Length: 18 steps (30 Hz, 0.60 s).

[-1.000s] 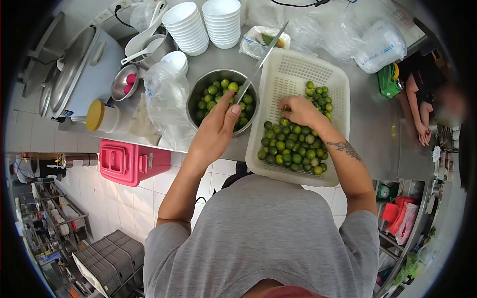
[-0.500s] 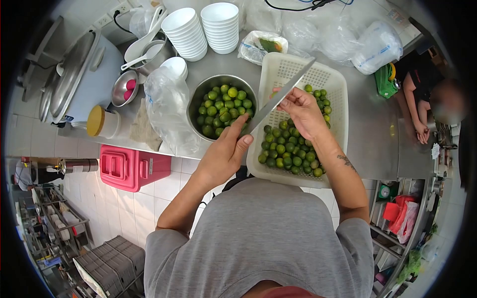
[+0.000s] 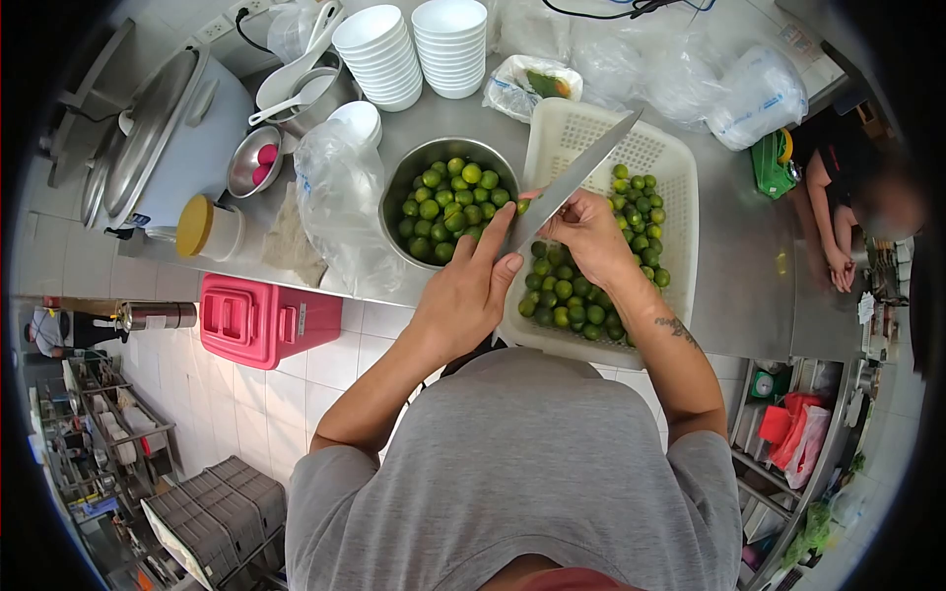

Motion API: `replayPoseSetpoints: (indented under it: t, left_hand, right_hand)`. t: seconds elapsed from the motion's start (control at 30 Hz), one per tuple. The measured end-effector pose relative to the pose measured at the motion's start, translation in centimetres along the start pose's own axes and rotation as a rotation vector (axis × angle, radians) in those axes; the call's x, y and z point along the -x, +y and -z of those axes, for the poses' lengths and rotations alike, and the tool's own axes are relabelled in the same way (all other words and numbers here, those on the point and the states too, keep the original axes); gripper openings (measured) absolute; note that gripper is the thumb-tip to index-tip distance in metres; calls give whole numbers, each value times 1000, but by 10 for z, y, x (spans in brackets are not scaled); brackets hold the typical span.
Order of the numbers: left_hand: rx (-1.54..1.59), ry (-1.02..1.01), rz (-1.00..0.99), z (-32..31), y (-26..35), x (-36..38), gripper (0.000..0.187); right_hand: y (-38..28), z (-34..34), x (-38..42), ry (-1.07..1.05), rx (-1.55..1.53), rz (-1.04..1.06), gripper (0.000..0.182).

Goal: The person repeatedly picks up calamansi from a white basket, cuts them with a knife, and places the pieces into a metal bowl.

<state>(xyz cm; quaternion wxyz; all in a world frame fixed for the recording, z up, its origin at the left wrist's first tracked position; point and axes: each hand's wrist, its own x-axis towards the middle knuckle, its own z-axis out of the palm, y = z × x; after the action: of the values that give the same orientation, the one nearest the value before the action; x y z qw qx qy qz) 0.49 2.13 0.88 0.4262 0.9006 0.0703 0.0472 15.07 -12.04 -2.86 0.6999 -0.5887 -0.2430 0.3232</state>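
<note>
A long knife (image 3: 574, 182) slants up and to the right, its blade over the basket. My left hand (image 3: 468, 295) is closed around its lower end, with the index finger stretched along the blade; the handle is hidden in the palm. My right hand (image 3: 594, 236) is behind the blade, fingers pinched, and a lime (image 3: 523, 206) shows partly at the blade's left edge by the fingertips. Left of the knife stands a steel bowl (image 3: 385, 212) full of small green limes (image 3: 448, 202). Beneath my right hand, a white plastic basket (image 3: 680, 197) holds more loose limes (image 3: 576, 300).
Stacks of white bowls (image 3: 448, 44) stand at the back, near a pot with ladles (image 3: 296, 98). A clear plastic bag (image 3: 340, 212) and a yellow-lidded tub (image 3: 202, 229) lie left. A pink bin (image 3: 266, 320) is below the counter (image 3: 739, 266). Another person (image 3: 838, 197) is at right.
My right hand has moved slightly down and left, closer to my left hand. The lime at its fingertips now sits beside the blade near my left index finger. The view has shifted slightly.
</note>
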Motion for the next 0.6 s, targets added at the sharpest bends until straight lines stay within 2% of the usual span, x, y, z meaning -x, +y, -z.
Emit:
replayPoseSetpoints:
  t: [0.37, 0.47, 0.57, 0.6]
  left_hand:
    - [77, 26, 1, 0, 3, -12, 43]
    - [174, -47, 69, 9, 8, -14, 42]
    - [187, 12, 86, 14, -1, -15, 44]
    - [191, 28, 99, 16, -4, -15, 46]
  right_hand:
    - [0, 3, 0, -92, -28, -57, 26]
    - [0, 10, -4, -116, -31, -75, 24]
    - [-10, 28, -11, -28, 230, -10, 22]
    - [-11, 33, -11, 35, 508, -22, 20]
